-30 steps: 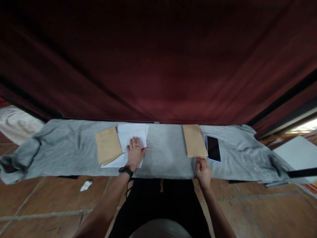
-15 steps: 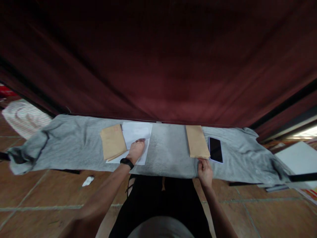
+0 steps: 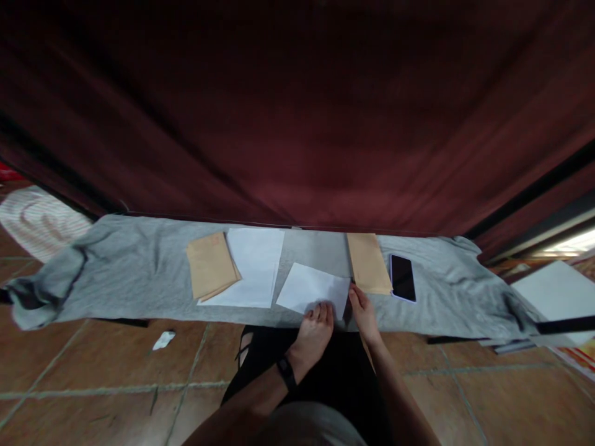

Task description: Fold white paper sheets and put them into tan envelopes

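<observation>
A white sheet of paper [image 3: 316,288], about half the size of the sheets to its left, lies aslant on the grey cloth in front of me. My left hand [image 3: 318,328], with a black band on its wrist, has its fingers curled onto the sheet's near edge. At the right edge, my right hand [image 3: 363,310] pinches the paper between thumb and fingers. To the left are larger white sheets [image 3: 255,266], partly covered by a stack of brown envelopes [image 3: 211,265]. Another stack of brown envelopes [image 3: 369,263] sits just beyond my right hand.
A phone [image 3: 403,278] with a dark screen rests right of the right-hand envelopes. The grey cloth [image 3: 139,266] covers a narrow ledge against a dark red fabric wall [image 3: 297,155]. Below are floor tiles and a crumpled white scrap [image 3: 163,340].
My left hand has moved right from the white sheets, bringing a smaller white sheet to the middle. My right hand has left the right-hand envelopes and moved left to the sheet's edge.
</observation>
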Action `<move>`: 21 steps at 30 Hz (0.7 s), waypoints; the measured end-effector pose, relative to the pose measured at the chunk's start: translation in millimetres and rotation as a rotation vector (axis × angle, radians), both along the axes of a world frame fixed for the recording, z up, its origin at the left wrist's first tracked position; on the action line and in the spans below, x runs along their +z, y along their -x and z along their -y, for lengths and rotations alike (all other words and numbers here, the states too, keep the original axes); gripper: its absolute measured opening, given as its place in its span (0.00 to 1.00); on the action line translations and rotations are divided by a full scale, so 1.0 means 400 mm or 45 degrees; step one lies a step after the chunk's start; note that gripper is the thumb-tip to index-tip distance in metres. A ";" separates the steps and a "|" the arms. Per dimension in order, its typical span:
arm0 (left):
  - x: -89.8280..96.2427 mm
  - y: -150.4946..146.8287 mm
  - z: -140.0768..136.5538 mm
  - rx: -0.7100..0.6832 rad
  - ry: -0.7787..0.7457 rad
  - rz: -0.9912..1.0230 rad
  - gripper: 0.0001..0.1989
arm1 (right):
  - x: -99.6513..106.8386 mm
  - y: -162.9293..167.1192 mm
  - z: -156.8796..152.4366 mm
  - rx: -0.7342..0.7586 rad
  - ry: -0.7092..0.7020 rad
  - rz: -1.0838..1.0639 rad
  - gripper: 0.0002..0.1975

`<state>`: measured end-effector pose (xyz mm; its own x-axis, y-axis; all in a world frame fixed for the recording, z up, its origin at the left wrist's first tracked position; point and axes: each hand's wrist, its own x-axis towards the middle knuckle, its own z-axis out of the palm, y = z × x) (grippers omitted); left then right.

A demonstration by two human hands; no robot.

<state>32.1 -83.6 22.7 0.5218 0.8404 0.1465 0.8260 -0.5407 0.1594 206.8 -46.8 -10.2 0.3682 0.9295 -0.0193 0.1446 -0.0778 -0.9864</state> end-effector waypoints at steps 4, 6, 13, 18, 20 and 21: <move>-0.015 0.010 -0.005 -0.026 0.071 0.130 0.20 | 0.000 0.012 -0.024 -0.004 0.031 0.158 0.21; -0.014 0.047 -0.033 0.059 0.107 0.239 0.24 | -0.004 0.014 -0.026 -0.025 0.014 0.247 0.21; -0.033 0.190 -0.170 0.558 0.120 0.356 0.32 | -0.004 0.047 -0.004 -0.028 -0.103 0.484 0.22; -0.051 0.193 -0.180 0.555 0.098 0.372 0.30 | 0.013 0.059 0.012 0.037 -0.145 0.592 0.22; -0.050 0.190 -0.177 0.575 0.102 0.392 0.31 | 0.015 0.060 0.015 0.067 -0.156 0.664 0.22; -0.048 0.190 -0.177 0.584 0.107 0.403 0.31 | 0.015 0.060 0.016 0.080 -0.157 0.697 0.22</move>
<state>-43.9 -12.9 3.3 0.0415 0.9864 0.1590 0.8785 -0.1118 0.4644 182.9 -53.3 -4.3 0.2376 0.9334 0.2687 0.6384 0.0584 -0.7675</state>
